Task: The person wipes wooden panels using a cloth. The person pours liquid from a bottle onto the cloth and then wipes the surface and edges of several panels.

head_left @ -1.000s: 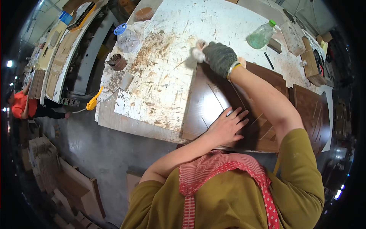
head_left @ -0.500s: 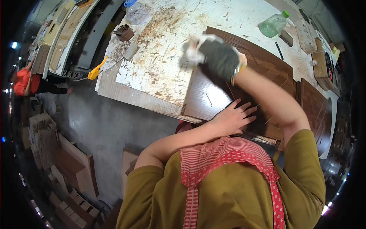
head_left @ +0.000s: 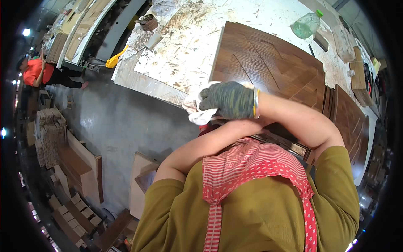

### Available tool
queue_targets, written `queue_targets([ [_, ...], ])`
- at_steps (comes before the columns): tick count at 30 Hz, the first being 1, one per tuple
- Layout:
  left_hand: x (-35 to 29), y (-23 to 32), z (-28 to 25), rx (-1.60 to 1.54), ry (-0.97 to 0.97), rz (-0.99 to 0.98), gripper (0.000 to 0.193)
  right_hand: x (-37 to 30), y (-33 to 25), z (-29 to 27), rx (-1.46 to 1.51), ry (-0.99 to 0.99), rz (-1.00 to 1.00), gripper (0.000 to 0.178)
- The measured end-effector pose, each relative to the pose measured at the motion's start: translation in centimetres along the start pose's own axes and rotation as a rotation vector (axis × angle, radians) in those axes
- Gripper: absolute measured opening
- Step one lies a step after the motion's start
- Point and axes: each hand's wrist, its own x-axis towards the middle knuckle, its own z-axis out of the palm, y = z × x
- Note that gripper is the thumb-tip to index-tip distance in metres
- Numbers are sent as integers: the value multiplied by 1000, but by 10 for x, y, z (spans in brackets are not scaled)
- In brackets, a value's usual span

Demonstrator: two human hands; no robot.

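Note:
My right hand (head_left: 231,100), in a dark grey-green glove, is closed on a crumpled white rag (head_left: 197,113). Both are at the near left edge of a dark brown wooden panel (head_left: 268,63) with raised or inlaid strips, and the rag hangs past the table edge. My left forearm (head_left: 205,140) reaches in from the lower left and passes beneath my right forearm. The fingers of my left hand are hidden there, over the near part of the panel.
The panel lies on a paint-stained white worktable (head_left: 184,46). A greenish plastic bottle (head_left: 305,27), a brown cup (head_left: 148,22) and a yellow tool (head_left: 113,61) are around it. More brown panels (head_left: 352,130) stand at right. A person in red (head_left: 35,71) is far left.
My right hand and the rag have come from the panel's far left area toward me, to its near edge. My right forearm now covers my left hand, which was spread on the panel.

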Motion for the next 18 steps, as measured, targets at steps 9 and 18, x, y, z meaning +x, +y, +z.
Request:
queue_targets([
  [9,-83,-18,-56,267,702,-260,13,-74,59,-64,-389,595,30,25],
  [18,-39,-124,-174,-651,3,-846,54,5,-29,-9,-252,137,534,24],
])
